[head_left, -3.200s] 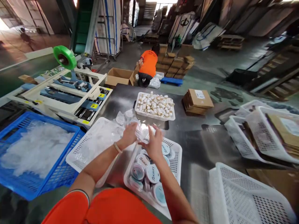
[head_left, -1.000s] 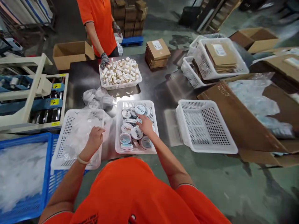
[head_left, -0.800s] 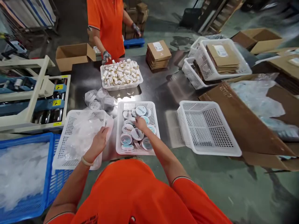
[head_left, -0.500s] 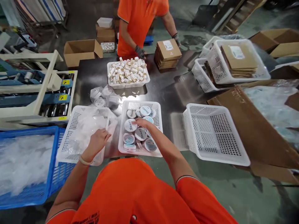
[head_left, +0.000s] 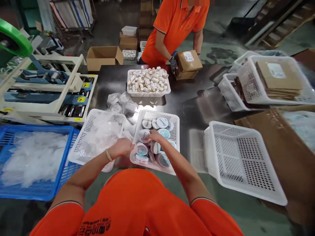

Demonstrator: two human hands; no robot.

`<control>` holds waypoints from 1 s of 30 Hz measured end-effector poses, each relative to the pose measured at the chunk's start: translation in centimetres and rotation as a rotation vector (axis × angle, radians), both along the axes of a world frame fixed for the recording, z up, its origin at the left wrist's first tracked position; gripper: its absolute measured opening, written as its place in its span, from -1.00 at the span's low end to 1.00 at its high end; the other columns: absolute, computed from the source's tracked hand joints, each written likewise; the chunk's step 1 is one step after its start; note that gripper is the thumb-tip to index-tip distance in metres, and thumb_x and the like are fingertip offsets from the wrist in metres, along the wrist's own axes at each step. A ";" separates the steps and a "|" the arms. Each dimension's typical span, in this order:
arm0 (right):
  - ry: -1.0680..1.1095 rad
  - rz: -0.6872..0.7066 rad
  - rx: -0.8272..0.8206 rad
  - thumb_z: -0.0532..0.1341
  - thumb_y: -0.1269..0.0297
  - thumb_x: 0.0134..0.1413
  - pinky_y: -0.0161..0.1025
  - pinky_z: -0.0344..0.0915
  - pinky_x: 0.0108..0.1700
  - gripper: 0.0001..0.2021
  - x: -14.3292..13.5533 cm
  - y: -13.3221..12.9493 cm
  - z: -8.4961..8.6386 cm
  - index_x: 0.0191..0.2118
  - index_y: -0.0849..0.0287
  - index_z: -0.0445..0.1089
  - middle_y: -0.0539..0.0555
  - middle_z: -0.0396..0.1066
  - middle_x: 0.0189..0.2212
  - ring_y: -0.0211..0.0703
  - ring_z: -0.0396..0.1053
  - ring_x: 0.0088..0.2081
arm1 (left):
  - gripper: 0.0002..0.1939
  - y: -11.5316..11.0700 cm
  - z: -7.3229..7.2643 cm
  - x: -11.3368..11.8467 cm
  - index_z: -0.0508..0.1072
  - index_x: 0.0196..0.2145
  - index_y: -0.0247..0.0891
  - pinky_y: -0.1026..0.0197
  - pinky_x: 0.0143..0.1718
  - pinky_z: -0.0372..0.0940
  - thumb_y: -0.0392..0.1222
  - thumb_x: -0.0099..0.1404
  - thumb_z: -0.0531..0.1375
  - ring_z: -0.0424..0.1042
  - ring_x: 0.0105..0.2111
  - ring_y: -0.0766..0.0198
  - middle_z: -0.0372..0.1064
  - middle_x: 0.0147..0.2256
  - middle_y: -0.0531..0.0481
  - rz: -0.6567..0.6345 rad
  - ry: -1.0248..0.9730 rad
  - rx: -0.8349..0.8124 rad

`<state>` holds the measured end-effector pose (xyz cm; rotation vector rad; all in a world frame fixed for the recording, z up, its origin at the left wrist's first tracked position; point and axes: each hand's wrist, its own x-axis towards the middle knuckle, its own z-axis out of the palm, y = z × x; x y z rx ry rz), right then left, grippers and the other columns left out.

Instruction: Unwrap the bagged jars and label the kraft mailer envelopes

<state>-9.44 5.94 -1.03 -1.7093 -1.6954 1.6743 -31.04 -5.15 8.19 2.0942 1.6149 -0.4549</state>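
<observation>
While the white tin (head_left: 142,135) was held at its right edge between the curled fingers and thumb of the right hand (head_left: 155,136), it lay directly to the left of that hand, in the left half of the tin basket (head_left: 157,113). Being round, it had no long axis; its lettered face was turned upward, with the print running at a slant. From the left hand (head_left: 123,146) it was set apart by a small gap, ahead and to the right, so the right hand, already touching it, was the nearer. The left fingers were curled in beside the basket's left rim, close to some clear film (head_left: 127,134); whether any of it was pinched cannot be told. Compared with the frame just before, the left hand had been brought from the bag basket (head_left: 79,147) to the edge of the tin basket, and the gap between the two hands had been narrowed. A second lettered tin (head_left: 155,147), previously seen almost whole, was now tilted and partly covered by the right hand and forearm. Across the table (head_left: 110,77), a co-worker's gloved hand (head_left: 173,64) was placed against the cardboard stack (head_left: 189,65), beyond the tray of small bottles (head_left: 147,94).
</observation>
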 end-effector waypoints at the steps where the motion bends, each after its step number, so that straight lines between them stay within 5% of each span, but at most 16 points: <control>1: 0.021 -0.001 0.034 0.49 0.37 -0.26 -0.14 0.46 -0.14 -0.68 0.7 -0.1 0.7 -0.29 0.31 0.50 0.06 0.52 -0.40 -0.02 0.50 -0.26 | -0.50 0.4 0.2 -0.2 0.68 -0.18 -0.40 0.06 -0.13 0.43 -0.13 0.58 -0.03 0.63 -0.11 -0.05 0.64 -0.15 -0.36 0.027 -0.010 -0.010; 4: 0.189 0.153 0.270 0.50 0.25 -0.21 -0.06 0.44 0.07 -0.51 3.3 -0.7 3.9 -0.07 0.24 0.51 0.16 0.56 -0.05 0.09 0.50 0.02 | -0.56 1.4 0.6 -0.9 0.69 -0.22 -0.39 0.09 -0.10 0.40 -0.23 0.52 0.00 0.62 -0.12 0.00 0.65 -0.17 -0.34 0.098 -0.036 0.004; 7: 0.292 0.550 0.547 0.50 0.29 -0.15 0.06 0.32 0.28 -0.49 4.4 -2.5 7.7 0.01 0.18 0.51 0.28 0.35 0.31 0.20 0.34 0.31 | -0.71 1.7 0.5 -1.1 0.69 -0.24 -0.34 0.12 -0.10 0.39 -0.31 0.40 0.13 0.61 -0.12 0.01 0.65 -0.17 -0.28 0.098 -0.077 -0.016; 10: 0.114 0.911 0.750 0.45 0.47 -0.10 0.24 0.16 0.39 -0.57 3.0 -4.8 10.1 -0.03 0.14 0.54 0.26 0.19 0.46 0.31 0.10 0.47 | -0.82 1.8 0.4 -0.7 0.68 -0.20 -0.30 0.11 -0.10 0.39 -0.29 0.31 0.26 0.60 -0.10 -0.02 0.65 -0.15 -0.24 0.069 -0.103 0.001; 12: -0.046 1.022 0.872 0.43 0.50 -0.05 0.31 0.07 0.42 -0.64 1.5 -5.8 10.5 -0.06 0.17 0.57 0.28 0.21 0.45 0.35 -0.02 0.52 | -0.84 1.9 0.8 -0.6 0.67 -0.19 -0.29 0.11 -0.09 0.39 -0.24 0.29 0.32 0.60 -0.09 -0.03 0.64 -0.15 -0.22 0.046 -0.112 0.008; 16: -0.247 1.011 1.017 0.38 0.44 0.14 0.32 0.08 0.40 -0.75 0.2 -6.2 9.3 -0.05 0.22 0.59 0.33 0.45 0.27 0.36 0.07 0.49 | -0.79 2.4 2.3 -1.4 0.65 -0.21 -0.25 0.12 -0.09 0.38 -0.08 0.26 0.41 0.59 -0.05 -0.03 0.64 -0.13 -0.15 0.072 -0.103 0.023; 22: -0.264 1.006 1.156 0.33 0.26 0.30 0.33 0.08 0.41 -0.80 -0.2 -6.5 8.5 -0.03 0.16 0.60 0.24 0.22 0.45 0.34 0.01 0.51 | -0.47 2.5 3.2 -2.1 0.61 -0.08 -0.23 0.11 -0.12 0.38 0.08 0.07 0.54 0.58 -0.07 -0.04 0.58 -0.04 -0.13 0.003 -0.091 0.105; 25: -0.334 0.966 1.159 0.28 0.37 0.31 0.34 0.05 0.44 -0.85 -0.6 -6.6 8.3 -0.10 0.17 0.61 0.27 0.42 0.30 0.31 0.07 0.49 | -0.57 2.4 2.9 -1.7 0.61 -0.12 -0.22 0.11 -0.07 0.39 0.10 0.17 0.49 0.57 -0.05 -0.03 0.56 -0.08 -0.12 0.041 -0.097 0.120; 28: -0.317 0.924 1.083 0.24 0.55 0.22 0.34 -0.03 0.49 -0.76 0.1 -6.2 7.4 -0.10 0.19 0.61 0.26 0.56 0.10 0.26 0.12 0.48 | -0.77 2.9 2.4 -1.9 0.59 -0.16 -0.28 0.08 -0.06 0.39 -0.08 0.48 0.22 0.55 -0.01 -0.01 0.53 -0.05 -0.18 0.173 -0.050 0.176; 30: -0.161 0.854 0.966 0.33 0.50 0.12 0.36 -0.01 0.48 -0.78 1.0 -5.7 6.6 -0.12 0.19 0.60 0.28 0.51 0.19 0.31 0.13 0.47 | -0.75 3.5 1.9 -2.3 0.57 -0.11 -0.33 0.08 -0.05 0.40 -0.32 0.50 0.07 0.54 0.00 0.02 0.48 0.03 -0.24 0.297 -0.029 0.209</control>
